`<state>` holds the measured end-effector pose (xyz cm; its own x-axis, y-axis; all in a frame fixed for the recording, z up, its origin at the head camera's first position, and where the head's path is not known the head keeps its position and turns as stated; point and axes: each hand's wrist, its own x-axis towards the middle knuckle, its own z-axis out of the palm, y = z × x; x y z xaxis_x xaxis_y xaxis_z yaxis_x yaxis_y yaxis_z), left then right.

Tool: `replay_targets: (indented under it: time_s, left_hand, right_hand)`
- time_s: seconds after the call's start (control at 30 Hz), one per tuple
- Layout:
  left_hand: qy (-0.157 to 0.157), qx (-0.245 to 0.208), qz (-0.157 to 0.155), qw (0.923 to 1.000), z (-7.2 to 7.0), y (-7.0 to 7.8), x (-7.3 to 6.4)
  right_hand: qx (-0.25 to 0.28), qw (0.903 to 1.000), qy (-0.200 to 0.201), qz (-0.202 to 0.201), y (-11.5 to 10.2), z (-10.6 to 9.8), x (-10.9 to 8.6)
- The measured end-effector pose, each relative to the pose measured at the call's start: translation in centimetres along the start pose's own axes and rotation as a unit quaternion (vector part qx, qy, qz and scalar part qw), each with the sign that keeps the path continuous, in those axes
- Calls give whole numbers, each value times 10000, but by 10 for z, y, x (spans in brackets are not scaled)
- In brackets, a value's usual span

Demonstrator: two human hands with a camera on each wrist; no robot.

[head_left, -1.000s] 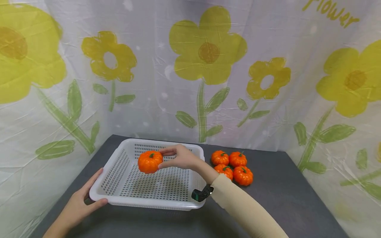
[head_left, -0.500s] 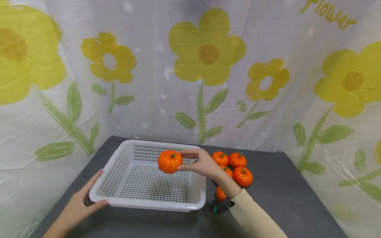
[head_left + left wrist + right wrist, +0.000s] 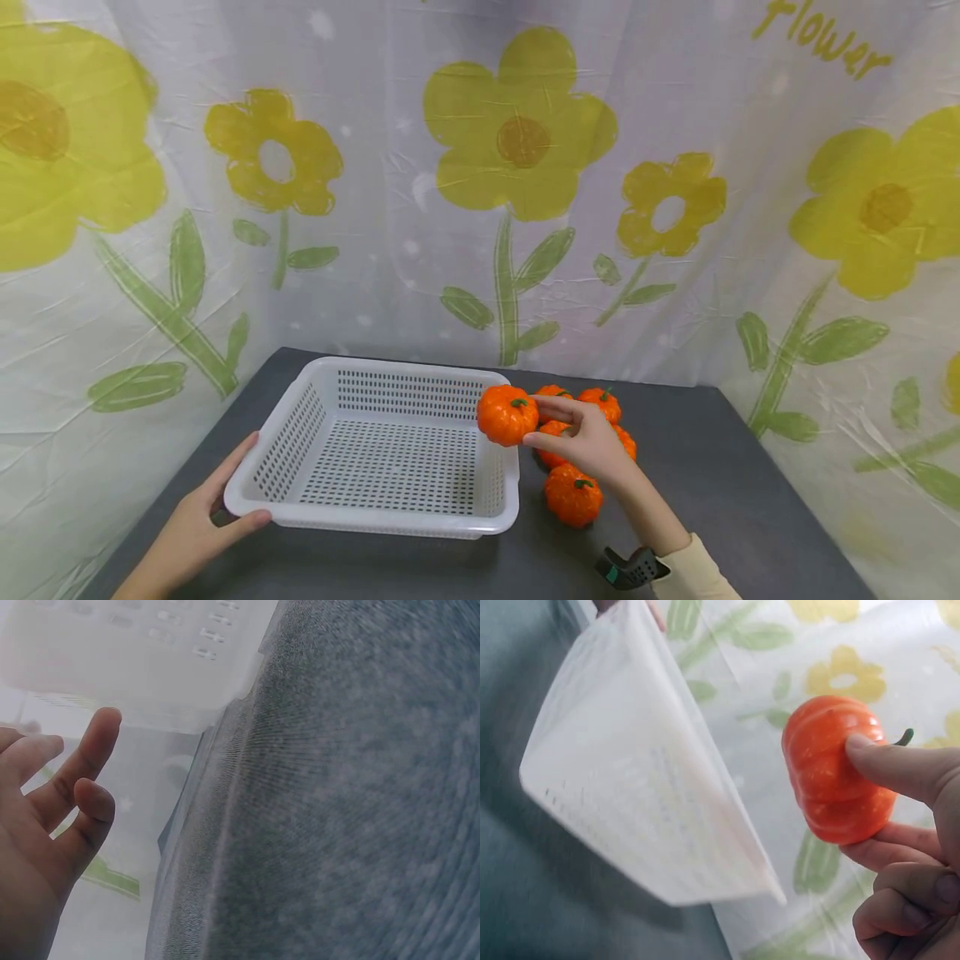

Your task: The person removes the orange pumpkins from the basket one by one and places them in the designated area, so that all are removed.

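Observation:
In the head view a small orange pumpkin [image 3: 507, 415] with a green stem is up over the right rim of a white plastic basket [image 3: 371, 527]. My right hand [image 3: 588, 442] pinches it between thumb and fingers. In the right wrist view the thumb presses the side of the pumpkin [image 3: 832, 776] near its stem, clear of the basket wall [image 3: 630, 817]. At the basket's front left corner, my left hand [image 3: 191, 525] holds the rim, thumb at the front and fingers along the left side. The left wrist view shows its fingers [image 3: 94, 746] beneath the pale basket edge.
Several more orange pumpkins lie on the dark table right of the basket; the nearest pumpkin [image 3: 573, 495] is in front, others are partly behind my right hand. A white curtain [image 3: 390, 275] with painted yellow flowers surrounds the table [image 3: 720, 500].
My right hand has carried the pumpkin rightward, from above the middle of the basket to its right rim. More of the pumpkins on the table show. The left hand stays at the basket corner.

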<state>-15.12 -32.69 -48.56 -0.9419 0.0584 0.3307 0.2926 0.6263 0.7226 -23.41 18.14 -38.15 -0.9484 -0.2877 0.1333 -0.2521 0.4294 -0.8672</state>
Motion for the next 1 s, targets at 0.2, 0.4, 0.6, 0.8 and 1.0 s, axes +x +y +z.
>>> replay_targets:
  time_s: [0.2, 0.4, 0.6, 0.8, 1.0]
  left_hand:
    - [26, 7, -16, 10000, -1, 0, 0]
    - [79, -46, -5, 10000, 2, -3, 1]
    - [85, -92, -10, 9999, 1, -3, 1]
    - [141, -66, 24, 9999, 1, -3, 1]
    - [149, -111, 54, 9998, 2, -3, 1]
  right_hand:
    - [-139, 9985, 429, 314, 17, -22, -26]
    - [86, 9955, 735, 594, 34, -41, -50]
    - [138, 9906, 967, 954, 43, -56, -71]
    - [91, 9859, 1111, 1250, 54, -66, -88]
    - [15, 9781, 1303, 1625, 74, -72, -106]
